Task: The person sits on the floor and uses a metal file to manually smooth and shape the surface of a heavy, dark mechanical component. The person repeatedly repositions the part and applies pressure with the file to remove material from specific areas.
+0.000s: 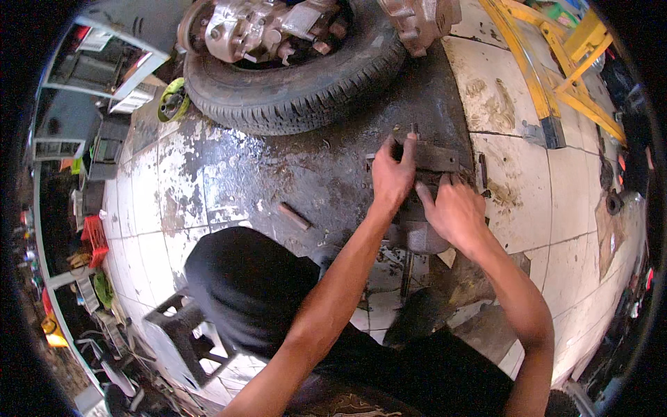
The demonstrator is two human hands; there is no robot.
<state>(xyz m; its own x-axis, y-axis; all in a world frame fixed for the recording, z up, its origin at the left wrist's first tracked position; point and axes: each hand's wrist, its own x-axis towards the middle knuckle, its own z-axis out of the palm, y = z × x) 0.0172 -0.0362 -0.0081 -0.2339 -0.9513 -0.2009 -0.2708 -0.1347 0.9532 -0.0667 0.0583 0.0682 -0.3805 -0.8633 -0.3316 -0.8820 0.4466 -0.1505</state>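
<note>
My left hand point(394, 174) is closed, thumb and forefinger pinched together over a dark metal block point(440, 159) that looks like part of a vise. A thin upright metal piece point(414, 129) shows just past the fingertips; what the pinch holds is mostly hidden. My right hand point(456, 214) lies close by on the near side of the block, fingers curled down against it and thumb pointing toward my left hand. Whatever its fingertips grip is out of sight. Below the hands, a rounded dark metal body point(420, 238) sits between my legs.
A tyre point(292, 108) with greasy metal assemblies point(243, 31) on it lies at the far side. On the dark, oily sheet point(278, 174) rests a short brown bar point(294, 216). A yellow metal stand point(531, 76) stands far right. Shelves point(62, 139) line the left; a grey plastic stool point(174, 340) is near left.
</note>
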